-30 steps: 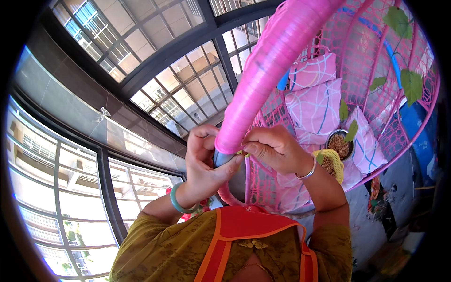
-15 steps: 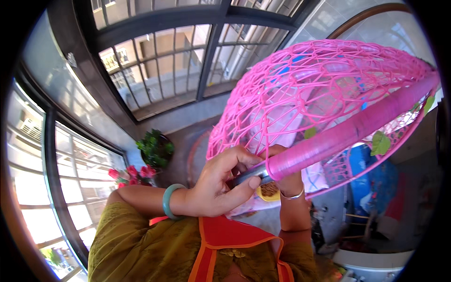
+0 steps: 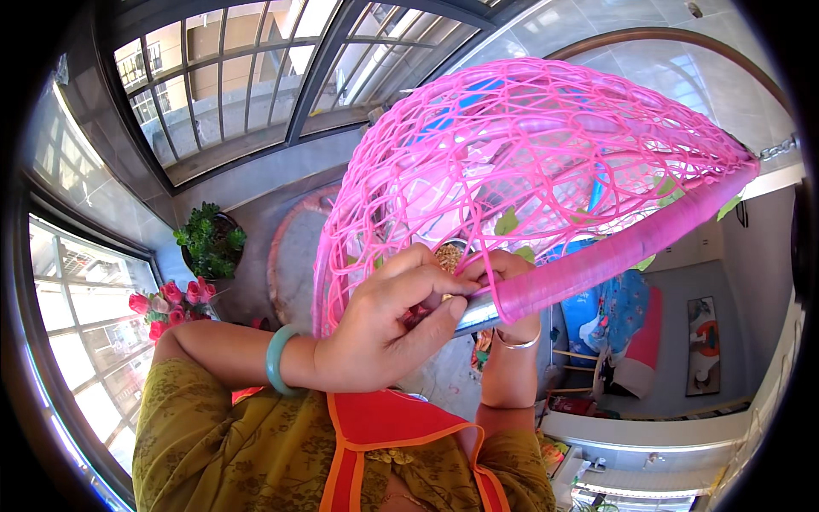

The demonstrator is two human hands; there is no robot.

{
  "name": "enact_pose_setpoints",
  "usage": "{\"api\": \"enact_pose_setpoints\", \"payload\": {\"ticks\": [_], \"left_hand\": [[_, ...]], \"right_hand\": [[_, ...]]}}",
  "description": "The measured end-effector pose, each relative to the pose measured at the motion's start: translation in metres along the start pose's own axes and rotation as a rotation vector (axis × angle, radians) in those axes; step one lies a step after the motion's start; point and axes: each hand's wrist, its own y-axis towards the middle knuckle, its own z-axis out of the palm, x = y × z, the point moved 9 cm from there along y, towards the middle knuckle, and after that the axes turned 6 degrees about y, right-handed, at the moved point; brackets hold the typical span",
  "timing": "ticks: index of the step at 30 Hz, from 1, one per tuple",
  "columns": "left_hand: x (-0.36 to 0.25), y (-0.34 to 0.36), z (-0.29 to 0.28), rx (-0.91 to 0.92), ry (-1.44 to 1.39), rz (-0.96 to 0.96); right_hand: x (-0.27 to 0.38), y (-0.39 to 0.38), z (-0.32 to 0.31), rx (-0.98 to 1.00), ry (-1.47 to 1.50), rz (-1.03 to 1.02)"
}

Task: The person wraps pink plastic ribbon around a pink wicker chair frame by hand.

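A large pink woven basket seat (image 3: 478,183), netted from cord, fills the upper right. Its rim is a metal tube (image 3: 480,314) wrapped in glossy pink strip (image 3: 614,266), with a short bare silvery stretch near my hands. My left hand (image 3: 388,311), with a green bangle (image 3: 277,358) at the wrist, is closed on that bare stretch, thumb lying along it. On the far side of the tube, my right hand (image 3: 505,271) has its fingers bent beside a pink cord. The tube and net partly hide them, and what they hold cannot be made out. A silver bracelet (image 3: 518,343) circles that wrist.
Green leaves (image 3: 506,222) hang among the netting. A potted plant (image 3: 209,241) and red roses (image 3: 175,303) stand at the left by the barred windows (image 3: 222,81). A chain (image 3: 778,148) meets the seat's far right end. Blue patterned cloth (image 3: 614,311) lies beyond the rim.
The view has swung, so the windows, plant and seat sit further left in the picture. Both hands stay at the bare stretch of tube, the left still closed on it.
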Motion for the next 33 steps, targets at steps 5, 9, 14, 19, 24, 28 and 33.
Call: {"api": "enact_pose_setpoints", "payload": {"ticks": [5,9,14,19,24,28,33], "left_hand": [[0.001,0.000,0.001,-0.010,-0.047,-0.013],[0.000,0.003,0.000,-0.070,-0.019,0.031],[0.007,0.003,0.002,-0.089,-0.136,-0.062],[0.010,0.004,0.003,0.018,-0.103,-0.171],[-0.002,0.011,0.006,0.039,-0.026,-0.045],[-0.006,0.012,0.004,-0.019,0.012,-0.008],[0.005,0.009,0.012,0.073,-0.029,-0.183]], "right_hand": [[0.001,0.000,-0.002,-0.002,-0.042,0.025],[0.004,-0.002,-0.001,-0.002,-0.062,0.013],[0.001,0.000,-0.004,0.032,-0.041,0.097],[0.014,0.001,-0.007,0.017,-0.095,-0.037],[0.020,0.002,-0.009,-0.008,-0.331,-0.065],[0.029,0.001,-0.008,0.006,-0.418,-0.106],[0.031,0.000,-0.010,0.018,-0.397,-0.022]]}}
